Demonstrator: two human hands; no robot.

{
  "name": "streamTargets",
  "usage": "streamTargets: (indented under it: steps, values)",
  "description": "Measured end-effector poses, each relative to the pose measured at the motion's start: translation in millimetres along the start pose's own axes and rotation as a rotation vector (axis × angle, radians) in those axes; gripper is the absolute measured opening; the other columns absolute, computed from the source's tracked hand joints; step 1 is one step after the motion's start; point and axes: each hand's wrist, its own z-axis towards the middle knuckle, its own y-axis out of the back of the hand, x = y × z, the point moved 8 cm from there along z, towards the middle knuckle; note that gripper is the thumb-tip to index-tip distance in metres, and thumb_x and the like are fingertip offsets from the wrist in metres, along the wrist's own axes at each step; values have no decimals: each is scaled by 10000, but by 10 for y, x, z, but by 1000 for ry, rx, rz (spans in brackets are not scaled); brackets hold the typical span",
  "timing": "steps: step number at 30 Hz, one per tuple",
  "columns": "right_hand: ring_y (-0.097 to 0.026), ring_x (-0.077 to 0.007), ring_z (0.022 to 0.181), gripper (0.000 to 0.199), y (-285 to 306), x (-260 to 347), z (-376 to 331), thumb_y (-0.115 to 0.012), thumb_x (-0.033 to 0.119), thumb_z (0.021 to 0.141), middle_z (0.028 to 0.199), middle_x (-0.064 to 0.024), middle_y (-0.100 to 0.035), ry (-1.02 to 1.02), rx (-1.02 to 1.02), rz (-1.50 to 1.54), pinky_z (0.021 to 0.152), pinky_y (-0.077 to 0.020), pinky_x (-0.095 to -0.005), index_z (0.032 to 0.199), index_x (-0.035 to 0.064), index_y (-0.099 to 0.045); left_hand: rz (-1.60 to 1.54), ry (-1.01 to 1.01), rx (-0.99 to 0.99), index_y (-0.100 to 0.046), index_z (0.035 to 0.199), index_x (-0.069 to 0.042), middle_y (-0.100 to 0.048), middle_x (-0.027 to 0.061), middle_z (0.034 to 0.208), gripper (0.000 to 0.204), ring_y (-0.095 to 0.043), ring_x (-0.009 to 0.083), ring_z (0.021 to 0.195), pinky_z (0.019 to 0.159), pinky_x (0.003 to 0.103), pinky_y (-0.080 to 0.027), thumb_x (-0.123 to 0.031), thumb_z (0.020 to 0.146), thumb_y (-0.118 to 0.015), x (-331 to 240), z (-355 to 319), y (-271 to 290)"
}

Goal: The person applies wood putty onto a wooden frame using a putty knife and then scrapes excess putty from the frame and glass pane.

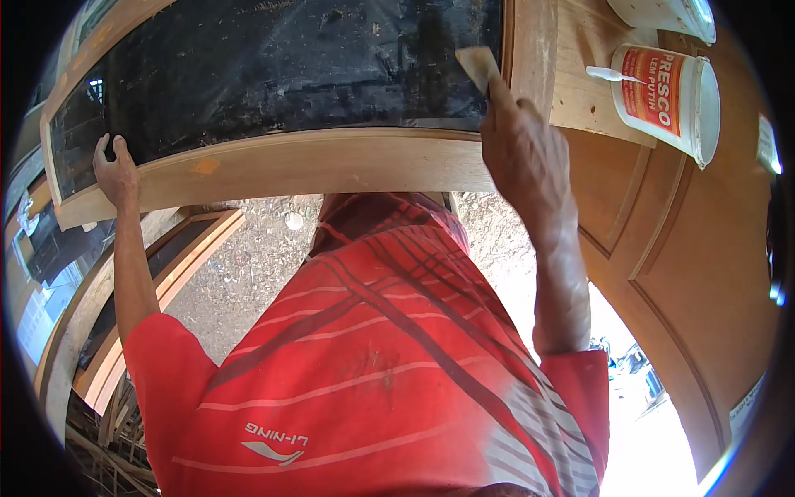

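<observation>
A long wooden frame (331, 165) with a dark, dusty panel (281, 70) set in it lies across in front of me. My left hand (118, 171) is curled over the near rail at its left end, fingertips reaching the edge of the panel. In my right hand (527, 161), closed around its handle, is what looks like a putty knife (478, 68). Its flat, tan, widening blade points up and left over the panel's right end. The handle is mostly hidden by the fingers.
On a wooden surface (571, 91) to the right stand a white tub with a red label (700, 108) and another white container (675, 15). A panelled wooden door (704, 273) fills the right side. More wooden frames (178, 277) lean at lower left, above littered ground (240, 265).
</observation>
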Motion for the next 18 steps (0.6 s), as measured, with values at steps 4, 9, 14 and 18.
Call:
streamTargets:
  steps: [4,9,14,18]
  values:
    - [-715,-433,700,358,-13,-162,248,-537,143,1078,848,-241,-691,60,-60,-73,603,-569,-534,1423,58,-571,0,1,-2,-672,1410,-31,-634,202,1484,574,-564,377,1407,1198,454,-418,-454,1023,-641,-99,42,-71]
    - [-739,-405,697,494,-59,131,-372,-576,53,978,876,-231,-688,-22,183,-169,611,-600,-507,1461,-26,-505,63,10,-24,-674,1407,-38,-628,206,1493,567,-563,382,1409,1198,462,-416,-458,1030,-624,119,-60,6]
    - [-721,-426,679,507,-66,111,-600,-587,127,1036,908,-246,-691,-116,249,-84,560,-563,-531,1530,60,-498,34,-21,-18,-669,1410,-30,-623,211,1500,588,-557,383,1417,1201,464,-414,-476,1029,-615,41,-14,-42]
    - [-730,-413,690,484,-6,146,-448,-577,95,1011,893,-236,-682,-65,256,-108,593,-580,-514,1483,3,-515,1,-27,-43,-667,1415,-30,-622,211,1502,595,-556,384,1418,1201,460,-415,-481,1029,-622,-25,18,-41]
